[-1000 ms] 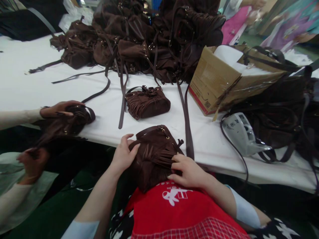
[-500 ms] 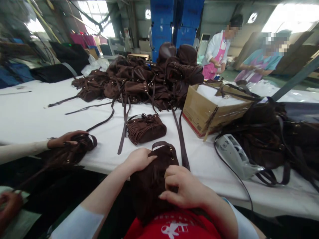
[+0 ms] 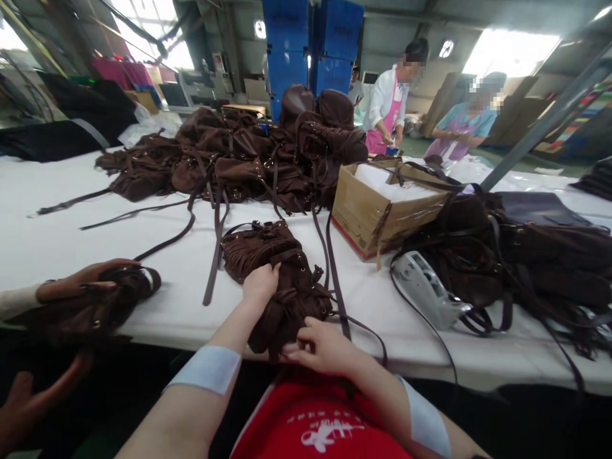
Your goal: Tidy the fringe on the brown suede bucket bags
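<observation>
A dark brown suede fringed bag (image 3: 291, 305) lies at the near edge of the white table (image 3: 57, 236). My left hand (image 3: 261, 285) grips its top, fingers curled over the suede. My right hand (image 3: 321, 347) pinches the bag's lower edge just above my red apron. A second fringed bag (image 3: 251, 248) lies right behind it, touching it. Long brown straps trail across the table around both bags.
A big heap of brown bags (image 3: 258, 153) fills the table's far middle. An open cardboard box (image 3: 382, 204) and a grey tool (image 3: 428, 290) stand at right, beside more bags (image 3: 526, 255). A co-worker's hands (image 3: 81, 280) hold a bag at left. Two people stand in the background.
The bag has moved from my lap up onto the table, against the second bag. My left hand reached forward onto its top. The camera tilted up.
</observation>
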Tool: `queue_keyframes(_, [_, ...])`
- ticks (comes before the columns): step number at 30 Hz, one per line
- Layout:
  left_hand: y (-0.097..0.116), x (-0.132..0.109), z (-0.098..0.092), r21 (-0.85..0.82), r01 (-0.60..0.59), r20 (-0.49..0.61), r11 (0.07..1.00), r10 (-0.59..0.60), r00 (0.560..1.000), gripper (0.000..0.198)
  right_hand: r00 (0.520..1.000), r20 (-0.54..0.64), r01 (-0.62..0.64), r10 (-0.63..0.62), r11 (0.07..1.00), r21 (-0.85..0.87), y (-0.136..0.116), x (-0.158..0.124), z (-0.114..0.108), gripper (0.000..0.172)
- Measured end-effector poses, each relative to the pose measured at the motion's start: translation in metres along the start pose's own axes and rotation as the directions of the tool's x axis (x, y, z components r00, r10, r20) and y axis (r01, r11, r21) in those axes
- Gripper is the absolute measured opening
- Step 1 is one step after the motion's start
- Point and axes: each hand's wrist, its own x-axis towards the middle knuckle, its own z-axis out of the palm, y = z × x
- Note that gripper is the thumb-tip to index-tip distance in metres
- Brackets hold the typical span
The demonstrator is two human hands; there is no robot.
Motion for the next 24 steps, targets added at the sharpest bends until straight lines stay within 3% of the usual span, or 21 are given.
queue_keyframes(4, [-0.001,-0.009,0.025,-0.016,-0.019,0.023,1.0,0.02,1.0,0.061,0.999,0.02,-0.05,0.048,0.994,0.097,0.006,-0.018,-0.011,0.02])
queue_keyframes(8, [-0.003,-0.002,0.029,-0.044,-0.034,0.037,0.998,0.035,0.999,0.06,0.996,-0.014,-0.085,0.088,0.985,0.148,-0.008,-0.029,-0.013,0.025])
queue_keyframes(13, [-0.024,0.018,0.027,-0.079,0.081,0.059,0.994,-0.077,0.995,0.059,0.976,0.211,-0.025,-0.061,0.924,0.383,-0.021,-0.068,-0.002,0.025])
queue_keyframes(15, [-0.026,0.02,0.029,-0.095,0.085,0.063,0.992,-0.079,0.995,0.06,0.994,0.104,-0.058,0.025,0.942,0.331,-0.017,-0.075,-0.008,0.022])
queue_keyframes(17, [-0.018,0.015,0.03,-0.123,0.055,0.055,0.991,-0.048,0.997,0.059,0.986,-0.113,-0.093,0.121,0.969,0.23,-0.009,-0.067,-0.024,0.015])
queue_keyframes(19, [-0.002,0.008,0.027,-0.166,-0.021,0.034,0.986,0.027,0.999,0.056,0.96,-0.266,-0.048,0.087,0.988,0.148,-0.003,-0.045,-0.041,0.017])
queue_keyframes(21, [0.016,-0.001,0.019,-0.215,-0.134,0.015,0.967,0.141,0.99,0.054,0.944,-0.33,0.038,-0.02,0.998,0.049,-0.001,-0.016,-0.053,0.033])
queue_keyframes(24, [0.036,-0.011,-0.001,-0.235,-0.282,-0.011,0.93,0.287,0.958,0.056,0.945,-0.308,0.07,-0.107,0.989,-0.128,-0.002,0.024,-0.054,0.049])
